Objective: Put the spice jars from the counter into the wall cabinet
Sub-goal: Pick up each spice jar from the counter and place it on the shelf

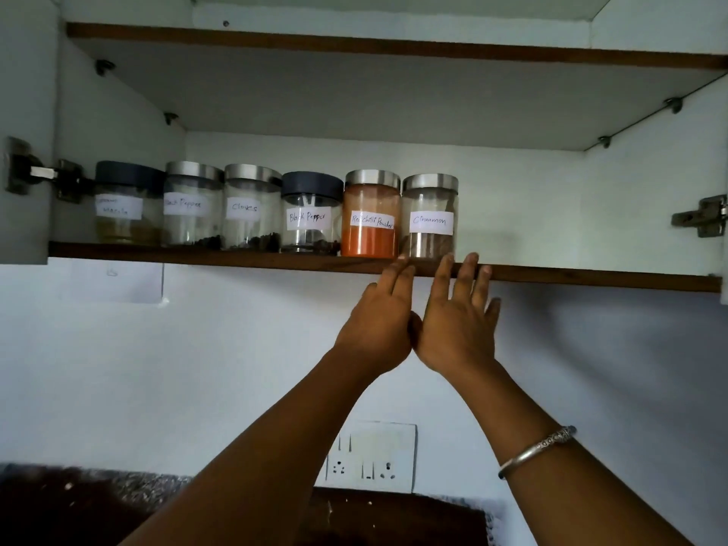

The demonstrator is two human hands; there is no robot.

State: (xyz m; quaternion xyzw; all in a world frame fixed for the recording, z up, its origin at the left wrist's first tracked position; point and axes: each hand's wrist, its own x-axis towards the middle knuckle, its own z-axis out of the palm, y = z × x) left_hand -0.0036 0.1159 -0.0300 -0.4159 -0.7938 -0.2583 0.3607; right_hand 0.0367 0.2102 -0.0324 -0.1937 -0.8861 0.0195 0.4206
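Several labelled glass spice jars stand in a row on the lower shelf (571, 271) of the open wall cabinet. From the right: a cinnamon jar (430, 216) with a steel lid, a red chilli powder jar (371, 214), a black pepper jar (311, 214) with a dark lid, a cloves jar (250, 208), another black pepper jar (192, 204) and a masala jar (128, 202). My left hand (378, 321) and my right hand (459, 317) are raised side by side just below the shelf edge, under the cinnamon jar. Both hold nothing, with fingers spread.
The shelf has free room right of the cinnamon jar. An upper shelf (394, 49) sits above. Door hinges show at the left (31, 171) and right (705, 216). A wall socket plate (372, 457) is below, above a dark speckled counter (98, 502).
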